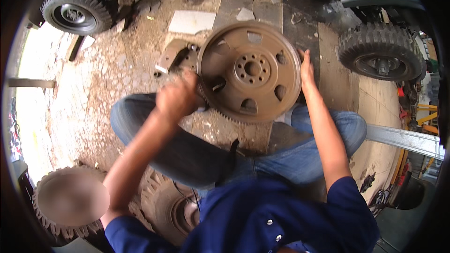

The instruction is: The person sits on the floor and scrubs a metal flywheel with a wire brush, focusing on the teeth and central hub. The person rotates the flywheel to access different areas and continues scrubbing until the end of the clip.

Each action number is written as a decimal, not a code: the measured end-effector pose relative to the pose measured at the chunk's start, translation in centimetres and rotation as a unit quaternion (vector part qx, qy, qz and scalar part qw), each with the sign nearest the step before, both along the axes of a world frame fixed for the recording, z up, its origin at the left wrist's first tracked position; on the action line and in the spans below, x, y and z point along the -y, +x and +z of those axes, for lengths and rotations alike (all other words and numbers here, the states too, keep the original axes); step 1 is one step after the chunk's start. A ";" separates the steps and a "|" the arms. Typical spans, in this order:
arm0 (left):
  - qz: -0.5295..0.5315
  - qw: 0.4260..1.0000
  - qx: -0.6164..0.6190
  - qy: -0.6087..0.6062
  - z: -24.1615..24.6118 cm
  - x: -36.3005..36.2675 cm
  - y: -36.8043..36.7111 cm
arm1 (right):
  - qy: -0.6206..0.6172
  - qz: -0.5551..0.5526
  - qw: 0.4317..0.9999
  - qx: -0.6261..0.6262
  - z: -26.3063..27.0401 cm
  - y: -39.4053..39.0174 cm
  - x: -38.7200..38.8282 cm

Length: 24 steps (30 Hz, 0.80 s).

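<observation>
A large brown metal flywheel (258,89) with a ring of bolt holes around its centre hole, several larger openings and gear teeth at its lower left edge is held up above the ground between my knees. My right hand (306,68) grips its right rim, its far fingers partly hidden. My left hand (178,95), blurred and curled, is close by the flywheel's left edge; whether anything is inside it cannot be told. Just beyond that hand lies a metal part with holes (172,56), partly covered by the hand and flywheel.
Treaded wheels of vehicles stand at the upper left (75,12) and the right (381,54). Further tyres lie at the lower left (81,232) and beside my left hip (158,200). Broken tile pieces (191,21) are on the rough ground. A metal channel beam (404,140) extends at the right.
</observation>
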<state>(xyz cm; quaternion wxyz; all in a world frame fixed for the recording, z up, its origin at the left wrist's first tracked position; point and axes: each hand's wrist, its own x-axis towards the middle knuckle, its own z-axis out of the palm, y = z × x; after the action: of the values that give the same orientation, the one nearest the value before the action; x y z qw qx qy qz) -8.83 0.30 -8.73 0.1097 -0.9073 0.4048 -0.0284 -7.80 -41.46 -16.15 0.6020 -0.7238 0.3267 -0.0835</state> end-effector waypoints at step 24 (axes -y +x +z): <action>0.125 0.990 0.016 0.059 2.9 6.7 8.6 | -0.037 -0.023 0.999 0.015 1.3 0.0 -1.5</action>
<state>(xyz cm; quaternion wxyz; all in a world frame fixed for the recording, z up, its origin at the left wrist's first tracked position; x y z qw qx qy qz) -0.22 -6.43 -5.85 0.1722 -0.9423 0.2869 -0.0052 -7.82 -39.92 -14.85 0.5774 -0.7368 0.3306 -0.1198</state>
